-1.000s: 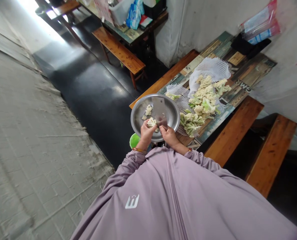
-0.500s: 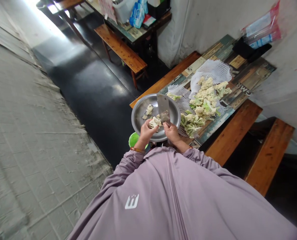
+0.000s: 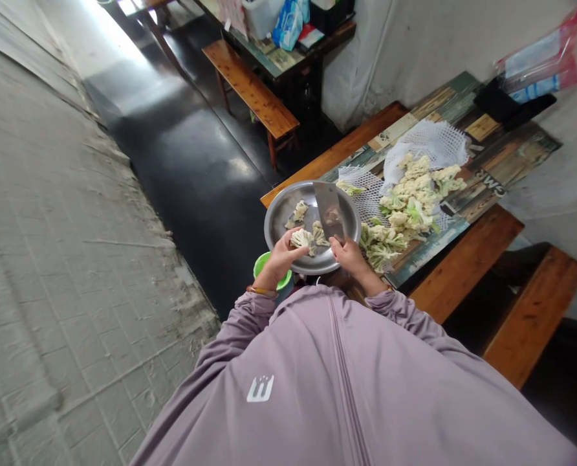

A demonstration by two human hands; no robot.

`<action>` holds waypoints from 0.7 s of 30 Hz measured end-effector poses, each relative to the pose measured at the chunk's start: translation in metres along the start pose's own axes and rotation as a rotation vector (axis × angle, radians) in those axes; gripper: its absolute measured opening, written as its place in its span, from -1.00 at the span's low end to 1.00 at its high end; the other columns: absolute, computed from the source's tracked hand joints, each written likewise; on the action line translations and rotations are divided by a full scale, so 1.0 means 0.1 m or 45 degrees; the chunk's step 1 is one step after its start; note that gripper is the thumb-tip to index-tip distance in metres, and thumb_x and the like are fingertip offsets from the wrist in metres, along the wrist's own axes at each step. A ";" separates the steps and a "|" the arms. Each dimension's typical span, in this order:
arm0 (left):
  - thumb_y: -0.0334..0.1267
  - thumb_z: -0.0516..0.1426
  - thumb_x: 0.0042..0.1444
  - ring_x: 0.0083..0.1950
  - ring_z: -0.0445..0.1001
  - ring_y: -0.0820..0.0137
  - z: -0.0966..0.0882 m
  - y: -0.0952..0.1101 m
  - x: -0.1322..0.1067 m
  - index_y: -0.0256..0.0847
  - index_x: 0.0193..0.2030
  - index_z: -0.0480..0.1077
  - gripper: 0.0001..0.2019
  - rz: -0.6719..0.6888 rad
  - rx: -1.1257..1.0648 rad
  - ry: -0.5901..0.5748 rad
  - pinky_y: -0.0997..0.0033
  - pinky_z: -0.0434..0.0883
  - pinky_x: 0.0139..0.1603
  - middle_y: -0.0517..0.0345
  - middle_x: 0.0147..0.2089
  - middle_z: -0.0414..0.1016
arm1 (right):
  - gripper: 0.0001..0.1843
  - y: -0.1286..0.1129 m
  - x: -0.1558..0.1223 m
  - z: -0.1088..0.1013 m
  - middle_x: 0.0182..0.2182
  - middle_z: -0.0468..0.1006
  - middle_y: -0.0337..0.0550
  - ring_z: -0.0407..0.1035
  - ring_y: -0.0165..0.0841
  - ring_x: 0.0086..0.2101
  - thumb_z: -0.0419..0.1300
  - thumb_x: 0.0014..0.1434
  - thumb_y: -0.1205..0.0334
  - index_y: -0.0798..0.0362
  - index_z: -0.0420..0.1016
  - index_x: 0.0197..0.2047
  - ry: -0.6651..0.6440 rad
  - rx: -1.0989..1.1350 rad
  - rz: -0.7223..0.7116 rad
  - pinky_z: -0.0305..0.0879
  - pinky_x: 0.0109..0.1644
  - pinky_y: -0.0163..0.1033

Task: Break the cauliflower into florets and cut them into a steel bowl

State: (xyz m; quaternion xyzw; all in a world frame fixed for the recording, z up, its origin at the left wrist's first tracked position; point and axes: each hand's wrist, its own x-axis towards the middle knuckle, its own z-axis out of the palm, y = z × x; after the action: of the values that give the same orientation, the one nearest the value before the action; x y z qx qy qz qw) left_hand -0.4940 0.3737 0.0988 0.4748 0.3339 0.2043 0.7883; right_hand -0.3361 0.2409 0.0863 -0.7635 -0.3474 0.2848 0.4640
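My left hand is closed around a piece of cauliflower, held over the near left side of a round steel basin. In my right hand is a cleaver, its broad blade pointing away from me above the basin's right side. Its handle is hidden by my fingers. Blade and held cauliflower are apart. Cut florets lie in the basin, and another floret is between the held piece and the blade.
More cauliflower is piled on white foam netting on the patchwork table to the right. A green container is below the basin. Wooden benches flank the table. Dark floor extends left.
The cauliflower in my left hand and the cleaver have moved apart. A floret now shows between them in the basin. The whole view has shifted slightly.
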 end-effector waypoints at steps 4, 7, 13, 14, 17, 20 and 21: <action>-0.27 0.43 -0.18 -0.08 0.53 0.35 0.05 0.01 0.03 -0.22 0.08 0.45 -0.40 0.046 0.089 0.024 0.42 0.45 -0.03 0.08 -0.06 0.57 | -0.59 -0.18 -0.24 -0.01 -0.10 0.66 0.02 0.56 -0.17 -0.11 0.03 0.36 0.02 0.06 0.50 0.09 -0.078 -0.198 -0.228 0.47 0.01 -0.11; -0.23 0.42 -0.15 -0.06 0.54 0.33 0.06 0.01 0.05 -0.22 0.08 0.46 -0.42 0.086 0.128 0.046 0.40 0.44 0.01 0.08 -0.05 0.58 | -0.56 -0.30 -0.36 -0.03 0.09 0.59 -0.01 0.51 -0.20 0.06 -0.03 0.41 0.09 0.01 0.43 0.24 -0.177 -0.288 -0.353 0.42 0.18 -0.10; -0.26 0.44 -0.20 -0.08 0.56 0.30 0.09 0.05 0.06 -0.25 0.08 0.47 -0.38 0.077 0.138 0.059 0.36 0.46 0.00 0.06 -0.07 0.60 | -0.50 -0.37 -0.38 -0.05 0.23 0.47 -0.08 0.46 -0.21 0.13 -0.06 0.43 0.20 -0.04 0.30 0.37 -0.269 -0.414 -0.471 0.41 0.23 -0.09; -0.26 0.44 -0.21 -0.11 0.56 0.30 0.10 0.06 0.06 -0.26 0.05 0.48 -0.40 0.083 0.144 0.060 0.36 0.46 -0.03 0.07 -0.11 0.61 | -0.49 -0.37 -0.38 -0.03 0.26 0.44 -0.10 0.47 -0.20 0.12 -0.06 0.42 0.23 -0.06 0.28 0.39 -0.280 -0.440 -0.469 0.42 0.23 -0.09; -0.27 0.43 -0.20 -0.18 0.55 0.32 0.14 0.06 0.03 -0.28 -0.11 0.53 -0.56 0.124 0.181 0.055 0.39 0.47 -0.10 0.11 -0.23 0.60 | -0.45 -0.34 -0.35 0.03 0.31 0.37 -0.13 0.48 -0.18 0.10 -0.06 0.39 0.29 -0.07 0.24 0.41 -0.290 -0.483 -0.444 0.44 0.20 -0.08; -0.25 0.43 -0.19 -0.23 0.54 0.33 0.17 0.00 0.00 -0.27 -0.25 0.53 -0.67 0.122 0.213 0.092 0.40 0.48 -0.17 0.14 -0.32 0.57 | -0.44 -0.32 -0.31 0.08 0.28 0.42 -0.07 0.48 -0.15 0.09 -0.07 0.39 0.28 -0.03 0.20 0.43 -0.260 -0.467 -0.381 0.44 0.20 -0.05; -0.25 0.43 -0.19 -0.25 0.53 0.33 0.18 -0.02 -0.01 -0.27 -0.28 0.53 -0.68 0.114 0.217 0.117 0.39 0.48 -0.18 0.15 -0.33 0.57 | -0.44 -0.32 -0.30 0.09 0.25 0.45 -0.02 0.47 -0.14 0.10 -0.07 0.40 0.26 0.01 0.20 0.43 -0.252 -0.447 -0.364 0.42 0.21 -0.04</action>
State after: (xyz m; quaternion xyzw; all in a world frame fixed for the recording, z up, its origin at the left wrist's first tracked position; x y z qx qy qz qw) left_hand -0.4813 0.3614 0.1036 0.5447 0.3642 0.2318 0.7190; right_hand -0.3692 0.2325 0.1147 -0.7439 -0.5397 0.2248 0.3236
